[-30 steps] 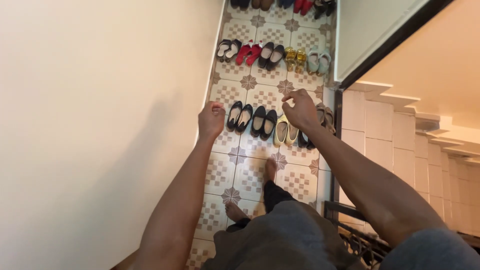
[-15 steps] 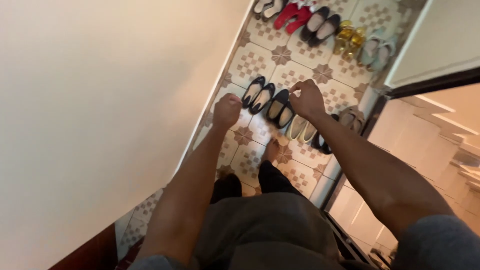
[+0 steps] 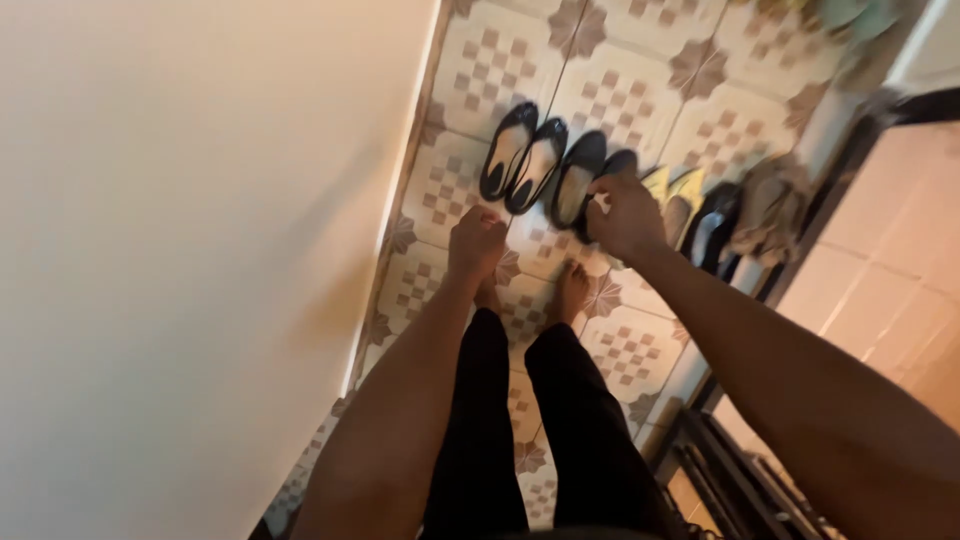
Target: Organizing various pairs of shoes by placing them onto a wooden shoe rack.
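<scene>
Four black flats (image 3: 545, 165) in row on tiled floor (image 3: 640, 95), far of bare feet. Right hand (image 3: 625, 215) over rightmost flat, seemingly pinching it; blurred. Left hand (image 3: 477, 240) clenched, empty. No shoe lifted yet.

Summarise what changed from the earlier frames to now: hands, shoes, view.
The view has swung down and closer, so the far row of shoes has mostly left the frame. The right hand has reached down onto the black flats; whether it grips one is unclear. The left hand stays a loose fist, holding nothing. The near row of shoes sits unmoved on the patterned tile floor.
</scene>
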